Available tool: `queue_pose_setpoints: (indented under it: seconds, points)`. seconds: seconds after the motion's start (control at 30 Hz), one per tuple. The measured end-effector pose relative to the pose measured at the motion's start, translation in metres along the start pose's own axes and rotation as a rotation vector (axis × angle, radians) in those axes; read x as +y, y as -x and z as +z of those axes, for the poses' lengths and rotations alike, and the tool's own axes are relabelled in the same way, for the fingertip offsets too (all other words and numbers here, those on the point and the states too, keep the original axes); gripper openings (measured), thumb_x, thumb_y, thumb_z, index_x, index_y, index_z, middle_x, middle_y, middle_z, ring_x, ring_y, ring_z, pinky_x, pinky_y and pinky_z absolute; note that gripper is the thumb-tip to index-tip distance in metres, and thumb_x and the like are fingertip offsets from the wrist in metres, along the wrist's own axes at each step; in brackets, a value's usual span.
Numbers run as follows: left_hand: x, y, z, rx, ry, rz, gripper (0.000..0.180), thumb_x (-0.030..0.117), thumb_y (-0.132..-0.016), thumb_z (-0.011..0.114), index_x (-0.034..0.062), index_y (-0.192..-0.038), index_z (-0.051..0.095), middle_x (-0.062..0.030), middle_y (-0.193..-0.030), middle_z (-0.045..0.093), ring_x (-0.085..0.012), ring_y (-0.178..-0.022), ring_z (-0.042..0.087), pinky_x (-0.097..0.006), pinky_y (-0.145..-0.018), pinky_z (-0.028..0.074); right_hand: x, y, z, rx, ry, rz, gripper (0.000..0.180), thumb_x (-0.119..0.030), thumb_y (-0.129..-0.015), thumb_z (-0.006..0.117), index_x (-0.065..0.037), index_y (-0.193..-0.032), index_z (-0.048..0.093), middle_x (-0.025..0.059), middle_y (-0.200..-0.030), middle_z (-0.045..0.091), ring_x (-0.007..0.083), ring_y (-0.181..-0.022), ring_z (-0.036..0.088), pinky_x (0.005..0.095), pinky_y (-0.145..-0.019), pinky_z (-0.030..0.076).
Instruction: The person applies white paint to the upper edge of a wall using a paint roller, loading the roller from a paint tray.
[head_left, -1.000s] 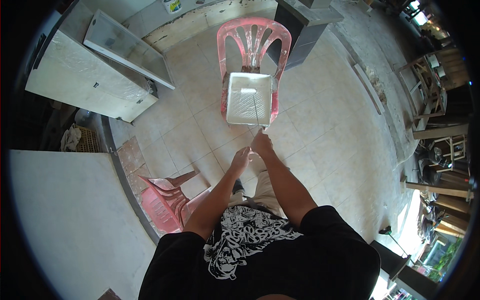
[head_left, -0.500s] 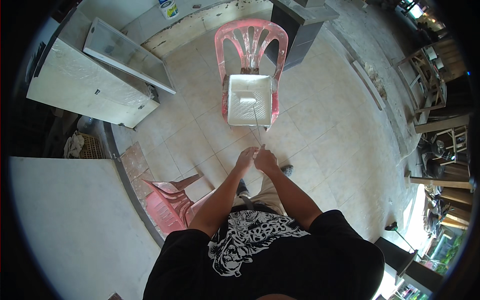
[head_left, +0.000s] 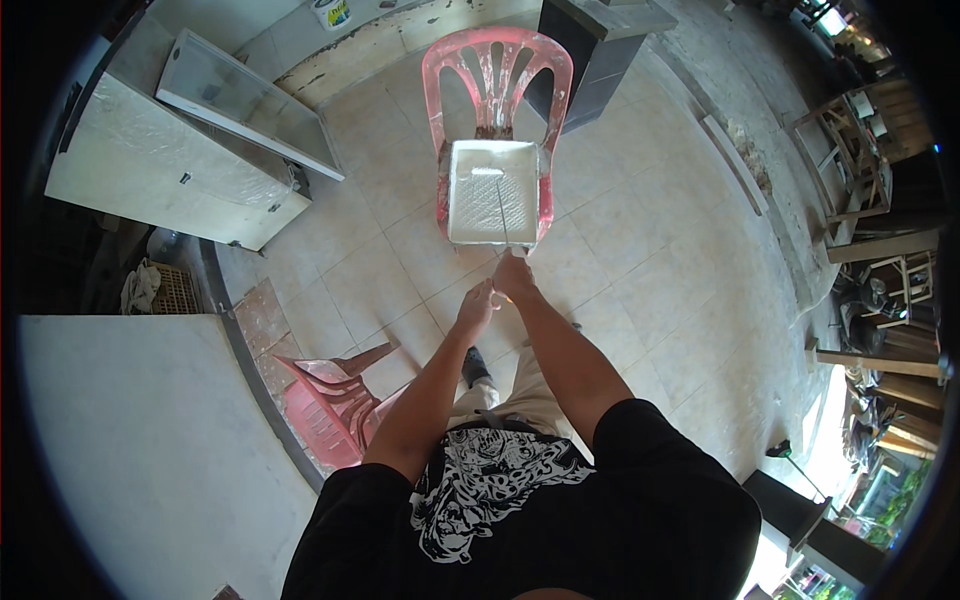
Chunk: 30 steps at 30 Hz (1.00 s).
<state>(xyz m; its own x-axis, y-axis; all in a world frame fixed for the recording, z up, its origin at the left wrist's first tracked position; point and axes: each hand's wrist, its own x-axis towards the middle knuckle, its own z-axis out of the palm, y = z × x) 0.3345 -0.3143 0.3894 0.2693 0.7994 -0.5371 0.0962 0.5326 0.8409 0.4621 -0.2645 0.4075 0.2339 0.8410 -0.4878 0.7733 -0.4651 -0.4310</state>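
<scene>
My right hand [head_left: 514, 275] is closed round the near end of a thin roller handle [head_left: 501, 215], whose long axis runs straight away from me, far end down in the white paint tray [head_left: 492, 190]. The tray sits on the seat of the pink plastic chair [head_left: 497, 75], directly ahead. My left hand [head_left: 476, 306] is curled just beside the right, slightly nearer me and left; I cannot tell whether it grips anything. The right is the nearer hand to the tray.
</scene>
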Motion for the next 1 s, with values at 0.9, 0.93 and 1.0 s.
queue_pose_setpoints:
  seconds: [0.9,0.93,1.0]
  points:
    - [-0.039,-0.012,-0.048,0.165,0.106,-0.071,0.049,0.037,-0.115,0.039,-0.0016,-0.127,0.067,-0.0155,-0.124,0.072,-0.0188,-0.094,0.067,-0.033,-0.086,0.056,0.003,-0.033,0.042,-0.028,0.036,0.036,0.055,-0.01,-0.094,0.062,-0.003,-0.147,0.049,0.0308,-0.122,0.069,0.0466,-0.117,0.068,0.0525,-0.101,0.056]
    - [-0.041,-0.008,-0.044,0.164,0.12,-0.07,0.049,0.037,-0.115,0.039,-0.0013,-0.127,0.067,-0.0158,-0.125,0.072,-0.0194,-0.097,0.067,-0.033,-0.087,0.056,0.007,-0.021,0.042,-0.034,0.033,0.039,0.059,-0.01,-0.094,0.062,-0.003,-0.15,0.046,0.0311,-0.122,0.069,0.0466,-0.117,0.068,0.0523,-0.101,0.056]
    - [-0.045,0.0,-0.038,0.156,0.127,-0.07,0.049,0.037,-0.115,0.038,-0.0011,-0.127,0.067,-0.0162,-0.125,0.072,-0.02,-0.1,0.067,-0.034,-0.087,0.056,0.011,0.002,0.043,-0.035,0.024,0.05,0.063,-0.01,-0.093,0.063,-0.003,-0.153,0.044,0.0313,-0.122,0.069,0.0467,-0.117,0.068,0.0521,-0.101,0.056]
